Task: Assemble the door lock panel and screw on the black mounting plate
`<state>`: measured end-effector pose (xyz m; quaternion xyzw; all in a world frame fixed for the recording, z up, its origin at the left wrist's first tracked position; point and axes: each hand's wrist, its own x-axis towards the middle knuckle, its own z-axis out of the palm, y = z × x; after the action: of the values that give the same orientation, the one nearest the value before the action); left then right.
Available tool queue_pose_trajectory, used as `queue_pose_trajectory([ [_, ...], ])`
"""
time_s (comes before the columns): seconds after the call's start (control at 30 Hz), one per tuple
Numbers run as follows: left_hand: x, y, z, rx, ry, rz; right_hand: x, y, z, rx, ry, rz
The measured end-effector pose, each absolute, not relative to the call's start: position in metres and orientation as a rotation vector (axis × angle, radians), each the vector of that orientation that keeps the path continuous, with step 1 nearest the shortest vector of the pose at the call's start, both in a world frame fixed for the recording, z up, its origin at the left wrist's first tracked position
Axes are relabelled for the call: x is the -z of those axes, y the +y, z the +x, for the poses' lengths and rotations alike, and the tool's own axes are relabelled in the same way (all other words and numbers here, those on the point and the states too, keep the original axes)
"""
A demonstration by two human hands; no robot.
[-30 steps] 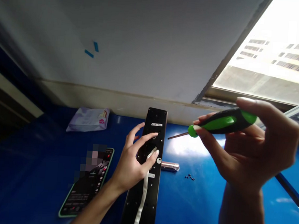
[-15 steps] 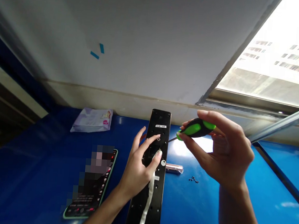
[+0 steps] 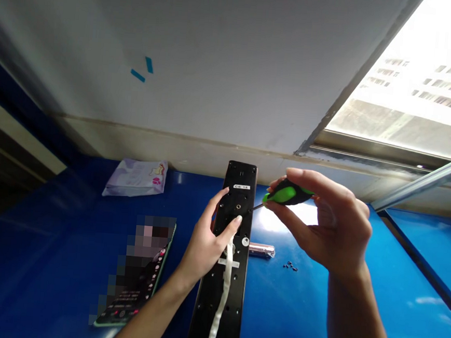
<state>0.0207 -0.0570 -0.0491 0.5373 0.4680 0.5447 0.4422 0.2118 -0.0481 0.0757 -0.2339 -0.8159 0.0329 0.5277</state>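
Note:
A long black panel [image 3: 234,305] with screw holes, a "CE" label and a white ribbon-like cable [image 3: 221,304] lies lengthwise before me. My left hand [image 3: 205,251] grips its left side, with the thumb on the top face and the fingers at the edge. In my right hand [image 3: 334,227] is a green and black screwdriver [image 3: 285,195], pinched by the handle and tilted. Its shaft points down-left, with the tip at the panel's right edge; whether it touches a screw I cannot tell. Several small dark screws [image 3: 290,266] lie right of the panel.
On the blue table [image 3: 276,313], a phone [image 3: 138,282] with a lit screen lies to the left. Behind it is a pale purple packet [image 3: 135,178]. A wrapped pinkish bar [image 3: 261,251] pokes out right of the panel. A metal frame bar [image 3: 423,182] slants at the right, beneath the window.
My left hand's fingers have shifted from the panel's top face to its left edge. The screwdriver and my right hand have moved slightly left. The view has shifted a little.

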Motion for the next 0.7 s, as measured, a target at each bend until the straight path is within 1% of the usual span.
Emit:
queue_pose_trajectory([
  [0.17, 0.0492, -0.0503, 0.0215, -1.366, 1.179, 1.326, -0.0756, -0.0478, 0.2102, -0.028, -1.97, -0.561],
  [0.3, 0.0486, -0.048, 0.0222, -1.353, 1.206, 1.319, -0.0742, -0.0474, 0.2087, 0.049, -1.871, -0.63],
  [0.5, 0.0482, -0.0466, 0.0214, -1.355, 1.217, 1.292, -0.0762, -0.0529, 0.2139, -0.206, -1.921, -0.7],
  [0.7, 0.0489, -0.047, 0.0223, -1.363, 1.215, 1.291, -0.0735, -0.0471, 0.2139, -0.053, -1.806, -0.706],
])
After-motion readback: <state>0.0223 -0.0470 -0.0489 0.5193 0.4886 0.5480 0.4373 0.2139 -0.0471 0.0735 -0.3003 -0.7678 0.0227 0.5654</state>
